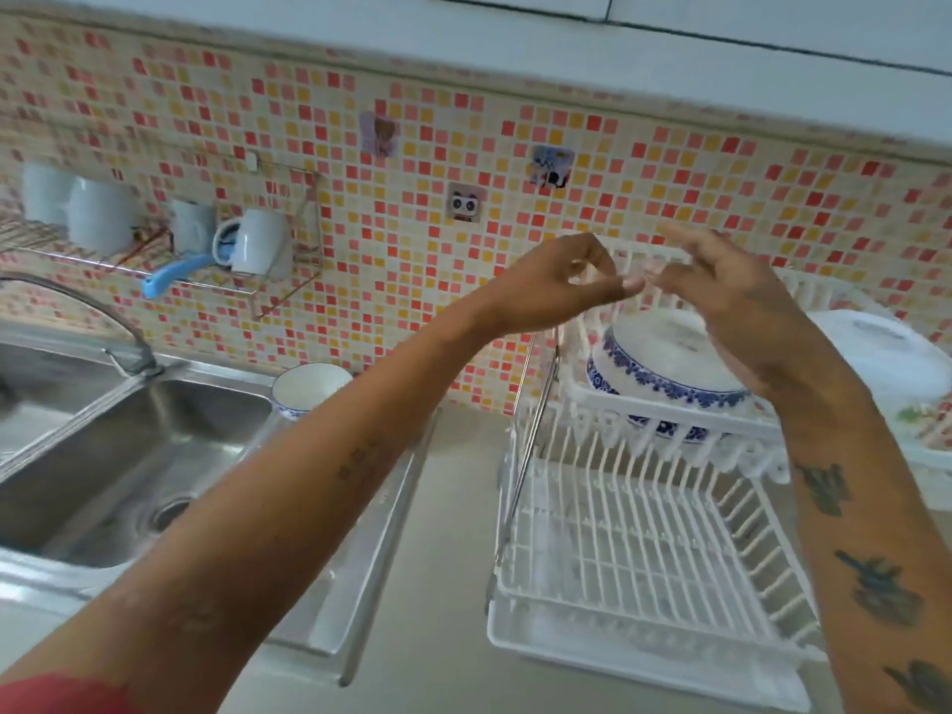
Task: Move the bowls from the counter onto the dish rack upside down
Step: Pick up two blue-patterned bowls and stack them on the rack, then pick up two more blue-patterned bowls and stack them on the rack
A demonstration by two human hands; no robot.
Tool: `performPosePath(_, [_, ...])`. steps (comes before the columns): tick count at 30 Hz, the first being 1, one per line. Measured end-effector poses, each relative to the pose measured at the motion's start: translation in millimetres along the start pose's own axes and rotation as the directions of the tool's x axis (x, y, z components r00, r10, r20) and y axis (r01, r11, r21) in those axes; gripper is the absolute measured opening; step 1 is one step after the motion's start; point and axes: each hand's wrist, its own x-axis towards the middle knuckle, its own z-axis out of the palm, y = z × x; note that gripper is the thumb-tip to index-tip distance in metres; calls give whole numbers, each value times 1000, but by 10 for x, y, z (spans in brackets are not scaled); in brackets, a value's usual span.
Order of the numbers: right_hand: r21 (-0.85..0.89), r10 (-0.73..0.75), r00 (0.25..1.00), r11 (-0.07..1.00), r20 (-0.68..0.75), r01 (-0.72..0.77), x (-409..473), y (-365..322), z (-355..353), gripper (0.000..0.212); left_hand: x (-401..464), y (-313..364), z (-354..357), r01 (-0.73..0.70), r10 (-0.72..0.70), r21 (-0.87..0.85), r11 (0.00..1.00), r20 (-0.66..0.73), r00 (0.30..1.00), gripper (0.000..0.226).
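Observation:
A white two-tier dish rack (644, 564) stands on the counter at the right. A white bowl with a blue pattern (654, 363) lies upside down on its upper tier. Further right on that tier is a larger white bowl (886, 363), also upside down. One small white bowl with a blue rim (309, 389) stands upright on the counter by the sink. My left hand (561, 280) and my right hand (721, 286) hover above the patterned bowl, fingertips nearly meeting, holding nothing.
A steel sink (129, 456) with a tap (103, 316) fills the left side. A wire wall shelf (154, 270) carries white mugs and a blue-handled tool. The mosaic tile wall is close behind the rack. Bare counter (453, 533) lies between sink and rack.

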Motion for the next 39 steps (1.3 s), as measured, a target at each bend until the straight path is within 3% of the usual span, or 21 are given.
performPosePath(5, [155, -193, 976, 972, 102, 176, 54, -494, 739, 41, -249, -663, -635, 213, -234, -182, 960, -106, 966, 39])
performPosePath(9, [275, -202, 956, 951, 213, 139, 206, -695, 1363, 39, -592, -1310, -1093, 404, -432, -258, 878, -59, 900, 31])
performPosePath(12, [272, -106, 945, 962, 308, 20, 383, -624, 1863, 37, -817, -1812, -1345, 538, -583, -333, 774, -45, 811, 44])
performPosePath(17, [212, 192, 908, 935, 373, -285, 782, -47, 2688, 37, -1094, -2590, -1505, 736, -777, -463, 494, 145, 612, 42])
performPosePath(22, [197, 568, 750, 736, 340, -647, 1120, 929, 3377, 55, -1222, -3231, -1300, 818, -847, -526, 234, 303, 437, 43])
performPosePath(26, [199, 736, 591, 558, 329, -806, 1210, 1614, 3587, 60, -1185, -3557, -1099, 852, -861, -515, 91, 390, 327, 52])
performPosePath(28, [221, 776, 553, 507, 304, -833, 1257, 1803, 3601, 62, -1116, -3660, -1038, 853, -869, -517, 65, 391, 303, 56])
performPosePath(33, [274, 819, 459, 379, 346, -884, 1348, 2083, 3688, 63, -957, -3941, -836, 869, -868, -495, -14, 437, 235, 27])
performPosePath(37, [310, 827, 391, 278, 404, -909, 1328, 2302, 3874, 66, -852, -4163, -610, 835, -882, -549, -37, 411, 232, 49])
performPosePath(39, [336, 832, 398, 274, 388, -901, 1299, 2341, 3949, 58, -806, -4225, -518, 830, -874, -556, -45, 424, 236, 29])
